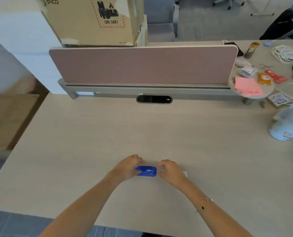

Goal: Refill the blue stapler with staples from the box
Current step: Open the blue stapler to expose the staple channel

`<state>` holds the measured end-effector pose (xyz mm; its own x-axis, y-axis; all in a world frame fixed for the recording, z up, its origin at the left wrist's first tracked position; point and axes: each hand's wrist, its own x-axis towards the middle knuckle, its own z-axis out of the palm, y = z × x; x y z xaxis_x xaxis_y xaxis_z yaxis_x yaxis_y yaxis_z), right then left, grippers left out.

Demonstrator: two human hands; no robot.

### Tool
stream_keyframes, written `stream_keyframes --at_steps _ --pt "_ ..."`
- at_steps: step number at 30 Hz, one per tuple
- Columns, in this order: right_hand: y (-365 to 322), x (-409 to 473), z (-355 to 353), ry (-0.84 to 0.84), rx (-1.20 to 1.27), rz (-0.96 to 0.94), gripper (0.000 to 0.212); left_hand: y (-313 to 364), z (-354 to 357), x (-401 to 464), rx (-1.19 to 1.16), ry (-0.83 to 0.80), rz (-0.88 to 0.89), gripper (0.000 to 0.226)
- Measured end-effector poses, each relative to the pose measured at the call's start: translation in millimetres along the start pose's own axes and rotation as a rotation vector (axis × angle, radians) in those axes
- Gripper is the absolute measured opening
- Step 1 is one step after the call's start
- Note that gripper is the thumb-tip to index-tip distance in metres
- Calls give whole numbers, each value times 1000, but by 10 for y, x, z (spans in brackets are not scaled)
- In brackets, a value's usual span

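A small blue stapler (146,171) lies on the pale desk (108,134), near its front edge. My left hand (127,166) grips the stapler's left end, thumb on its near side and fingers curled over the top. My right hand (171,169) sits just right of the stapler with its fingers curled in; whether they pinch anything is too blurred to tell. A small white object (185,173), perhaps the staple box, peeks out from behind my right hand.
A mauve divider panel (142,65) closes off the desk's far side, with a cardboard box (94,21) behind it. At the right lie pink papers (248,87), packets, white cables (286,53) and a white cap (286,129).
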<state>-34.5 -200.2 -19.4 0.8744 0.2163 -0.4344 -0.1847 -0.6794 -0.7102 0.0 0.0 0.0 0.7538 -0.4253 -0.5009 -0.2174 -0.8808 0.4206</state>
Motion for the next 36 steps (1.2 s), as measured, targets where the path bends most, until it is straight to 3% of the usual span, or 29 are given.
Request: stream_keyframes --at_steps 6,15,36 --pt "113 161 186 34 -83 72 24 85 105 98 78 4 -12 14" --pt "194 211 419 221 -90 55 20 152 163 218 219 -5 23 22" --pt "335 270 507 248 169 -55 21 49 226 196 68 69 59 9"
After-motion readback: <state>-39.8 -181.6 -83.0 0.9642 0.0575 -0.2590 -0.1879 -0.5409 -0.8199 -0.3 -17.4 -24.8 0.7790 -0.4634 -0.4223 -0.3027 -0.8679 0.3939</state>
